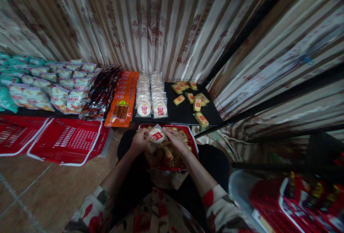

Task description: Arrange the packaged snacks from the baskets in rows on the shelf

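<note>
Both hands meet over the lap: the left hand [139,140] and the right hand [174,138] are each closed around one edge of a clear round cake packet [157,135] with a red label, holding it just above a red basket [194,143] that sits on the knees, full of similar wrapped snacks. From where I stand, the packet looks freshly lifted out of the basket and on its way to the low black surface [185,113] directly ahead, so the step in hand reads as stocking the display. The same round packets already stand in two neat rows [152,95] on that surface, and the next move would seem to call for a short forward reach, setting this one flat at the near end of a row without knocking the front packets over the edge. To the right of the rows, small yellow packets [192,98] lie scattered loosely, with bare black surface among them and near the front edge. To the left lie orange packs [124,98], then dark red ones [103,90], then white and green bags [40,86], all tightly packed. Empty red baskets [67,140] lie on the floor to the left; striped curtains [161,22] close in behind and to the right, so room for moving is mostly straight ahead.
</note>
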Demonstrator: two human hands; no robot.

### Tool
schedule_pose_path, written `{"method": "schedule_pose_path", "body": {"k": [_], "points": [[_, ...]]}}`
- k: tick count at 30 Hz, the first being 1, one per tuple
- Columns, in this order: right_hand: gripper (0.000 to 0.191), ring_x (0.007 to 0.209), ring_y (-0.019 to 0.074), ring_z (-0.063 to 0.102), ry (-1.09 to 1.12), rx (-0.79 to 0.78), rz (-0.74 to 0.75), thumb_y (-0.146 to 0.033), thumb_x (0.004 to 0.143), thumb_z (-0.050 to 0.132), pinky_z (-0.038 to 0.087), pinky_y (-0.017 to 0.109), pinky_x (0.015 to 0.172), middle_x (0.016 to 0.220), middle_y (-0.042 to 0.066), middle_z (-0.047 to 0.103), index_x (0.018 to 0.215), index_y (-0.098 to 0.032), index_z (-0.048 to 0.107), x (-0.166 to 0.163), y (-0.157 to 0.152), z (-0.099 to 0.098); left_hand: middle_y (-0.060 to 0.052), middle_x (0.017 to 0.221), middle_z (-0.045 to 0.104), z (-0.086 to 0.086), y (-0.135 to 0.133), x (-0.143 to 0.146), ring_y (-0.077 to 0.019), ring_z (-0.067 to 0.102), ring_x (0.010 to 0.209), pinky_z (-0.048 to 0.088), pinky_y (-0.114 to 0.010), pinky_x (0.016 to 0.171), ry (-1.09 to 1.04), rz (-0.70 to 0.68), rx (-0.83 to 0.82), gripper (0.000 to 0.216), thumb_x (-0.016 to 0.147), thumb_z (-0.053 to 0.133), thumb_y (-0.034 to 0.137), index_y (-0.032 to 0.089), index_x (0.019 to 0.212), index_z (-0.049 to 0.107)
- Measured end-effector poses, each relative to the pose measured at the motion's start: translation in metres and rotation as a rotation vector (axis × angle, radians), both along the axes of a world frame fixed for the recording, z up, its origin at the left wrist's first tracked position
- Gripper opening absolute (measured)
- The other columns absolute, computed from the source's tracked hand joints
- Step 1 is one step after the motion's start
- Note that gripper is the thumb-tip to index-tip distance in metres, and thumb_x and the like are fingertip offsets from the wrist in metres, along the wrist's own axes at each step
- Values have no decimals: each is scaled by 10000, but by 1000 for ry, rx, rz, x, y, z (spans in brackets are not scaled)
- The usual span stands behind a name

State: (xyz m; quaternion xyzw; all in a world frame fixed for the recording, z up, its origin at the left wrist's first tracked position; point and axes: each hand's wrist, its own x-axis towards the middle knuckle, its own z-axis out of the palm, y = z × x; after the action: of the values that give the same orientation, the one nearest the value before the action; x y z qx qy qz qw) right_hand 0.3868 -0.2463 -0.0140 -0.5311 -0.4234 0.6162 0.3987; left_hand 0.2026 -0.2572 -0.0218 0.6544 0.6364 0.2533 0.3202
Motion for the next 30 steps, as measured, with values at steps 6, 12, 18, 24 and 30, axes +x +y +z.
{"method": "schedule_pose_path", "body": {"k": [6, 12, 18, 24, 30], "points": [[392, 652, 131, 604, 32, 31, -53, -458, 586, 730, 475, 224, 563, 755, -7, 669, 865, -204, 621, -2, -10, -2, -17, 911, 584, 10, 4, 4, -108, 560, 691, 478, -258, 728, -91, 13, 33, 249, 753, 568, 239, 194, 992, 616], [402, 642, 161, 627, 224, -148, -296, -465, 626, 702, 495, 257, 506, 844, 42, 679, 917, -227, 560, -11, -29, -12, -52, 962, 648, 5, 2, 18, -115, 597, 673, 501, -266, 705, -379, 202, -79, 454, 744, 617, 303, 161, 1168, 537], [377, 684, 189, 634, 203, -94, -177, -468, 698, 612, 513, 313, 595, 876, 69, 670, 965, -213, 534, -21, -36, -20, -63, 919, 693, 4, -9, 20, -185, 640, 830, 498, -295, 763, -298, 73, -102, 287, 819, 492, 272, 140, 1043, 614], [472, 778, 177, 582, -472, 330, -205, -380, 657, 648, 480, 337, 764, 1079, 83, 616, 1087, -204, 561, -21, -11, -8, -57, 1087, 679, 46, 13, -8, -229, 613, 1020, 447, -348, 914, 67, -206, -17, 307, 827, 496, 257, 227, 1101, 631], [245, 558, 123, 477, -639, 403, -21, -415, 775, 540, 380, 228, 557, 613, -27, 547, 827, -189, 618, -45, 27, 6, -110, 1158, 629, 63, 47, -18, -242, 609, 1021, 465, -373, 908, 111, -82, 99, 448, 816, 520, 213, 178, 1262, 503]]}}
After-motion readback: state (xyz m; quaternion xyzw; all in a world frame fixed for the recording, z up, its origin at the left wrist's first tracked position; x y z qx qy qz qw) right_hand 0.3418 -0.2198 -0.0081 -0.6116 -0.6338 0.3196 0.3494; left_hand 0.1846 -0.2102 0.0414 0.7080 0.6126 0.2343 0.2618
